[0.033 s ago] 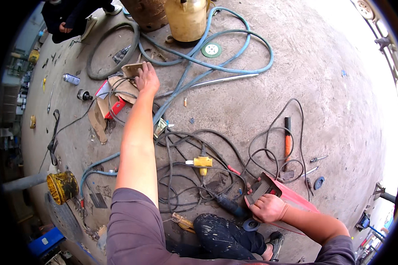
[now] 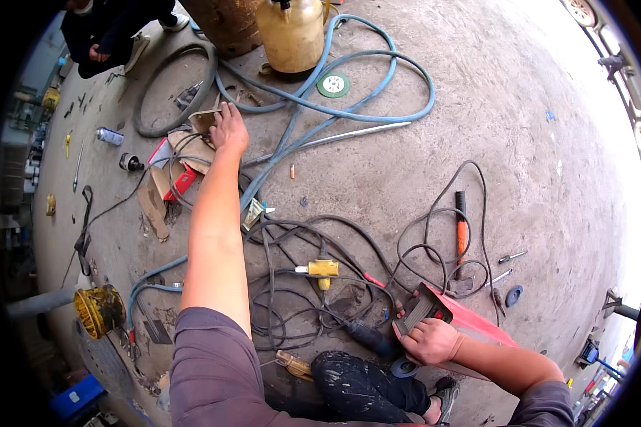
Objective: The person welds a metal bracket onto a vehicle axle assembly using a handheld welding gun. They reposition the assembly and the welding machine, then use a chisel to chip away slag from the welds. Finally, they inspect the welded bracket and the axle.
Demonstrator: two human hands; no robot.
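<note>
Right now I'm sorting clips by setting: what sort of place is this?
Probably a repair or welding yard. Blue hoses and black cables sprawl over a bare concrete floor, a red machine sits under the right hand, and a yellowish tank stands nearby.

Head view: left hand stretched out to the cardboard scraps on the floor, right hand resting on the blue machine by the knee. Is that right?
Not quite: the machine under the right hand is red, not blue, as the head view shows. The rest stands: the left hand is stretched out to the cardboard scraps on the floor, and the right hand rests on the machine by the knee.
</note>
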